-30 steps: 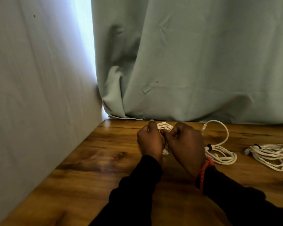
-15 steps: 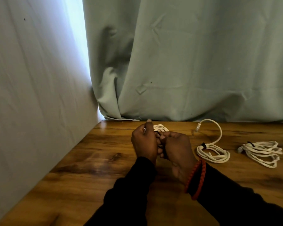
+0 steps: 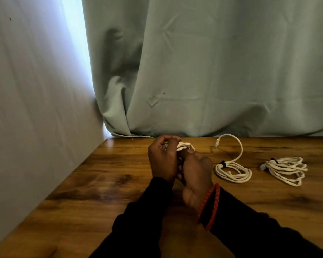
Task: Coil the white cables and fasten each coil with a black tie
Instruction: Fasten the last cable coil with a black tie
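Wood table (image 3: 104, 183): 2 tied white cable coils (image 3: 233, 171) (image 3: 285, 169) lying at right, apart.

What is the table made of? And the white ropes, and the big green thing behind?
The table looks like wood or a wood-look sheet: brown grain, dark knots, slight shine. The white cables seem rubbery plastic, smooth and bendy. The curtain is likely cloth, matte, with soft folds and creases.

Both arms wear long black sleeves, the left sleeve (image 3: 138, 220) and the right sleeve (image 3: 259, 233), each ending at the wrist in loose folds. Against the right sleeve's cuff sits a red-orange braided bracelet (image 3: 212, 205) (it looks like two strands, wound side by side). The left hand (image 3: 162, 161) and right hand (image 3: 196, 175) are bare, without gloves.
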